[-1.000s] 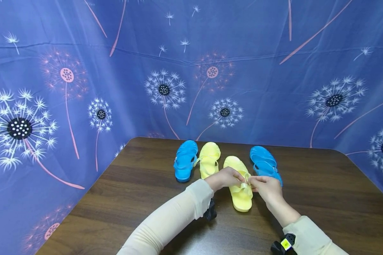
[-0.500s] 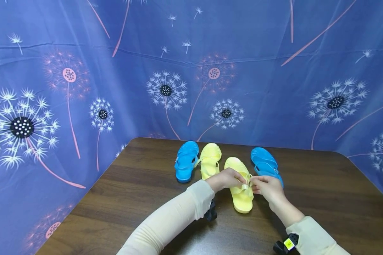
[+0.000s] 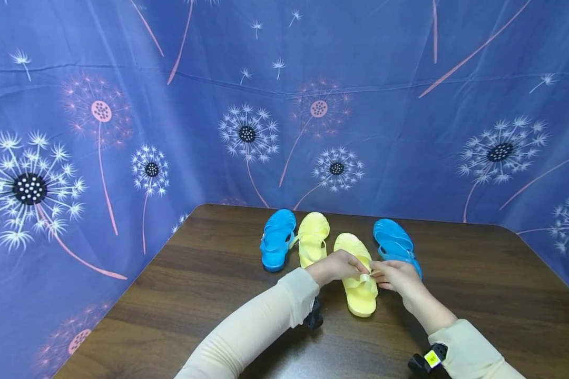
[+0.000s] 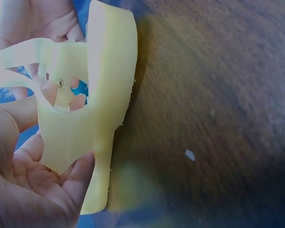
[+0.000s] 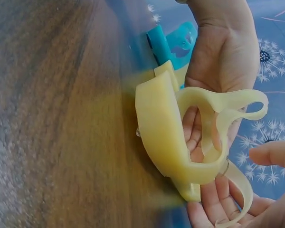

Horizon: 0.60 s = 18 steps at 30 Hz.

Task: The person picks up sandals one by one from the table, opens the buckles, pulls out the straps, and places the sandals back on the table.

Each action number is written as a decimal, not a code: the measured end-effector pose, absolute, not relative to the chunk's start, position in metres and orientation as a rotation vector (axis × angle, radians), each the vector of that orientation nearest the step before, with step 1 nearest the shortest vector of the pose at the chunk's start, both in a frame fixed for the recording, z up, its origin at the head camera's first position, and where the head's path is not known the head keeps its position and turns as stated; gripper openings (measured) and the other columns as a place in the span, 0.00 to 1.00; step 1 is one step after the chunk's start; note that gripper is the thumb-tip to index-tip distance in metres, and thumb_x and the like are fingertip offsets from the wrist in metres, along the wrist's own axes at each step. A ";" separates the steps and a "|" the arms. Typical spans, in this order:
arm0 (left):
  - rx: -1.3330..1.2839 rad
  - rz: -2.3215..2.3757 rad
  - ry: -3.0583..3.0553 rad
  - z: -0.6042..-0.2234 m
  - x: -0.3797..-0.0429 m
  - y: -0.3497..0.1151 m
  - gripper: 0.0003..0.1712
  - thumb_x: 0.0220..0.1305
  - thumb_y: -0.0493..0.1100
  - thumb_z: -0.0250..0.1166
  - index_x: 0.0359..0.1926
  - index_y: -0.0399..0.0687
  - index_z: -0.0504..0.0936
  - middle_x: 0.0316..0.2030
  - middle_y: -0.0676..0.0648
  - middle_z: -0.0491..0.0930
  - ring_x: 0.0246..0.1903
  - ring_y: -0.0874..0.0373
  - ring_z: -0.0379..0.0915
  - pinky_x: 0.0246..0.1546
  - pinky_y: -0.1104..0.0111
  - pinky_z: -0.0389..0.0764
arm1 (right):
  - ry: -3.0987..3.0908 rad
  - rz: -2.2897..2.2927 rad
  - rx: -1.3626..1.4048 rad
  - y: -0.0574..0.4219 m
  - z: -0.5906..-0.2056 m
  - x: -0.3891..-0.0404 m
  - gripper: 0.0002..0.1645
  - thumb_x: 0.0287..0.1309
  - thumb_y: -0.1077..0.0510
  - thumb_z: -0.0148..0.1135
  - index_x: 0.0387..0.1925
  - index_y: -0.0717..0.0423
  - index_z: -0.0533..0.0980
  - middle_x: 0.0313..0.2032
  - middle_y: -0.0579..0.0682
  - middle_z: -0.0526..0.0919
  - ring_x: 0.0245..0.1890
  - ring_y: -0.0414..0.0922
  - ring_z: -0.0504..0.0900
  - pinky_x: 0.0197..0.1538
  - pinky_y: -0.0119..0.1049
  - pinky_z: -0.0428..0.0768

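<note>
My left hand grips the side of a yellow sandal, which lies on the table with its heel toward me. In the left wrist view, its thumb rests on the strap by a small metal stud, and fingers lie under the side. At the sandal's right edge is my right hand. The right wrist view shows its fingers against a curved loose strap end, with the thumb apart from it. Whether the strap end passes through a buckle I cannot tell.
A second yellow sandal stands behind my left hand, beside a blue sandal. Another blue sandal lies just behind my right hand. The brown wooden table meets a blue dandelion-print cloth at its back.
The small strap loop that stood up between my hands has dropped lower. My right fingers have shifted slightly and spread. My left hand stays on the sandal, which has hardly moved.
</note>
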<state>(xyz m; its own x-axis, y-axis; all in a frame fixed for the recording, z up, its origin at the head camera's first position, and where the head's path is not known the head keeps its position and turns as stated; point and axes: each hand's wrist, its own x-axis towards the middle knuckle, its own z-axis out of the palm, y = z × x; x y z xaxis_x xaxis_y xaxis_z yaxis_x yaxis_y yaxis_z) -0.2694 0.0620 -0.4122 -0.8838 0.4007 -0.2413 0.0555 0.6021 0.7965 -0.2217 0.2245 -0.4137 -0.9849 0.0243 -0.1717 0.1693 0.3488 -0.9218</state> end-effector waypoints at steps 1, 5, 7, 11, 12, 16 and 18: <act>0.370 1.190 2.435 -0.412 -0.269 0.062 0.09 0.60 0.35 0.66 0.38 0.50 0.89 0.48 0.57 0.82 0.49 0.64 0.75 0.50 0.69 0.77 | 2.478 -1.702 0.165 0.225 -0.414 -0.222 0.30 0.65 0.50 0.58 0.54 0.74 0.72 0.39 0.52 0.84 0.35 0.39 0.82 0.45 0.38 0.84; 0.384 1.191 2.435 -0.413 -0.270 0.061 0.08 0.60 0.35 0.66 0.39 0.48 0.89 0.48 0.56 0.83 0.47 0.64 0.75 0.50 0.70 0.76 | 2.514 -1.640 0.130 0.228 -0.414 -0.221 0.27 0.62 0.52 0.63 0.51 0.73 0.76 0.41 0.53 0.86 0.39 0.44 0.85 0.47 0.42 0.84; 0.377 1.187 2.430 -0.414 -0.270 0.061 0.08 0.60 0.35 0.66 0.39 0.49 0.89 0.48 0.56 0.82 0.47 0.64 0.75 0.50 0.69 0.77 | 2.543 -1.586 0.118 0.229 -0.413 -0.221 0.26 0.61 0.52 0.64 0.50 0.71 0.78 0.41 0.55 0.86 0.40 0.47 0.85 0.47 0.45 0.83; 0.367 1.188 2.421 -0.415 -0.270 0.060 0.09 0.59 0.35 0.66 0.38 0.49 0.89 0.47 0.56 0.82 0.45 0.64 0.75 0.49 0.68 0.77 | 2.578 -1.527 0.078 0.230 -0.411 -0.220 0.25 0.59 0.52 0.66 0.48 0.70 0.80 0.39 0.54 0.86 0.39 0.47 0.84 0.45 0.45 0.83; 0.369 1.191 2.421 -0.415 -0.270 0.060 0.09 0.59 0.35 0.66 0.38 0.49 0.89 0.47 0.56 0.82 0.45 0.64 0.75 0.49 0.69 0.77 | 2.578 -1.527 0.068 0.230 -0.410 -0.220 0.25 0.59 0.52 0.66 0.48 0.70 0.80 0.38 0.53 0.86 0.38 0.45 0.84 0.44 0.44 0.83; 0.381 1.213 2.415 -0.414 -0.271 0.060 0.09 0.59 0.34 0.66 0.38 0.49 0.89 0.46 0.56 0.83 0.44 0.65 0.75 0.47 0.70 0.77 | 2.528 -1.589 0.029 0.229 -0.409 -0.220 0.23 0.59 0.57 0.65 0.47 0.74 0.78 0.38 0.53 0.86 0.35 0.41 0.83 0.42 0.39 0.85; 0.376 1.219 2.414 -0.414 -0.271 0.060 0.08 0.59 0.35 0.66 0.38 0.49 0.89 0.46 0.56 0.83 0.43 0.65 0.74 0.46 0.70 0.77 | 2.518 -1.600 0.015 0.229 -0.410 -0.219 0.22 0.59 0.58 0.66 0.46 0.75 0.78 0.38 0.53 0.86 0.35 0.40 0.83 0.42 0.39 0.85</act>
<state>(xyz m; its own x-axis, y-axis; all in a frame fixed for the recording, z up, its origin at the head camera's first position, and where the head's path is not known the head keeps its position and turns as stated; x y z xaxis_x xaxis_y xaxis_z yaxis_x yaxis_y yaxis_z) -0.2706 0.0603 -0.4137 -0.8800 0.4123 -0.2358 0.0550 0.5816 0.8116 -0.2192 0.2290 -0.4098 -0.9874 -0.0762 -0.1387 0.0932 0.4282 -0.8989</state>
